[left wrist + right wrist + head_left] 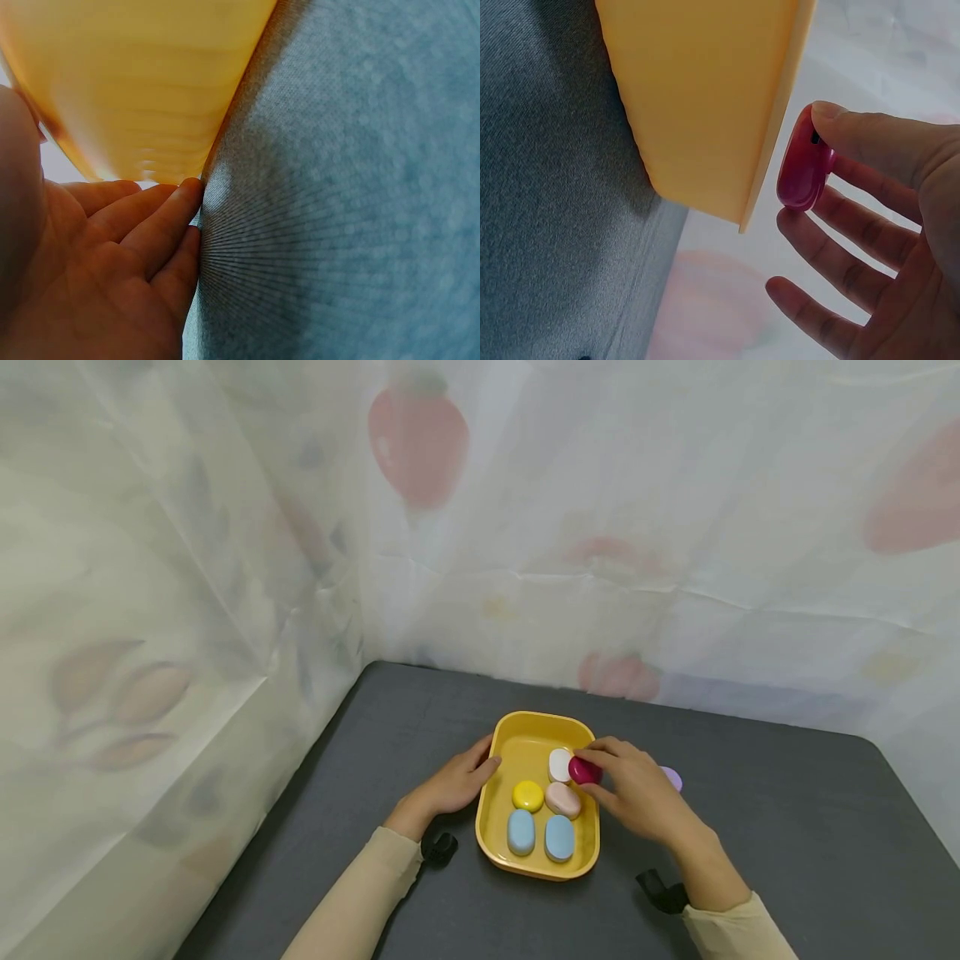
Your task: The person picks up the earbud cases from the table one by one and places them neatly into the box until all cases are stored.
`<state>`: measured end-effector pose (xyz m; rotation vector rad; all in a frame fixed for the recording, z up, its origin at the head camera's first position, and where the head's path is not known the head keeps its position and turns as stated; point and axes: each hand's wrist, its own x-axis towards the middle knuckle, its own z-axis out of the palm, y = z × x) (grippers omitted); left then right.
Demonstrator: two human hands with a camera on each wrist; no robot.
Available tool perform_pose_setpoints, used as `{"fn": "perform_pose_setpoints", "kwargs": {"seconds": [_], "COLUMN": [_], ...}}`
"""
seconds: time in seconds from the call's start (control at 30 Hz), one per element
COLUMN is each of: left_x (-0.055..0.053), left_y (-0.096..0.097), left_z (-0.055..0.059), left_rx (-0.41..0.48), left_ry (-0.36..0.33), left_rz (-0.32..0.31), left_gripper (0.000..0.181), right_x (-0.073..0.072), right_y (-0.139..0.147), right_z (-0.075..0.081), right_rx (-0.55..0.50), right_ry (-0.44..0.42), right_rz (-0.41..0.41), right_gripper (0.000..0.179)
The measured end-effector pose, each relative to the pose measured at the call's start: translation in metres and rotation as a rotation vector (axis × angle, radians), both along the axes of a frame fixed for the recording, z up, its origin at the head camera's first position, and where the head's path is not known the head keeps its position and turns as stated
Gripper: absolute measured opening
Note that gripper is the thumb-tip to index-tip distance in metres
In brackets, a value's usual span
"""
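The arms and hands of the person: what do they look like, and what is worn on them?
Both arms wear long beige sleeves: the left sleeve and the right sleeve. The left hand and the right hand are bare, with no gloves or rings visible. A black strap sits at each wrist: the left strap and the right strap. No markings are visible on the sleeves.

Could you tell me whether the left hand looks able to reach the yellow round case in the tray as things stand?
Probably yes. The left hand rests against the outer wall of the yellow tray, and the yellow round case lies uncovered just inside that wall. The right hand, holding the magenta case, stays on the far side.
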<state>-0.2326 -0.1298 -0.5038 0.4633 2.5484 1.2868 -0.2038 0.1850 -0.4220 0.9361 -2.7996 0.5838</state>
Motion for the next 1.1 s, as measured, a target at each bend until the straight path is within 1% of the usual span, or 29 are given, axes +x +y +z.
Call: {"fn": "perform_pose_setpoints", "kwargs": {"seconds": [0.27,0.7,1.1], "left_x": [0.001,0.001,0.003], "left_y": [0.0,0.0,0.0], "left_z": [0.001,0.001,0.002], "left_rx": [-0.009,0.002,0.001], "left_ry": [-0.001,-0.004,-0.008], "left_rz": [0.001,-0.005,0.0], "left_gripper": [0.062,0.061,0.061], "right_x": [-0.001,-0.003,-0.008], "right_y": [-0.006,-0.018,-0.027], "right_z": [-0.002,-0.004,-0.012], "right_rx": [0.007,0.012,0.02], "right_ry": [-0.005,-0.028,-0.06], "right_rz": [0.007,0.011,0.019], "right_gripper": [0.051,0.052,0.052]}}
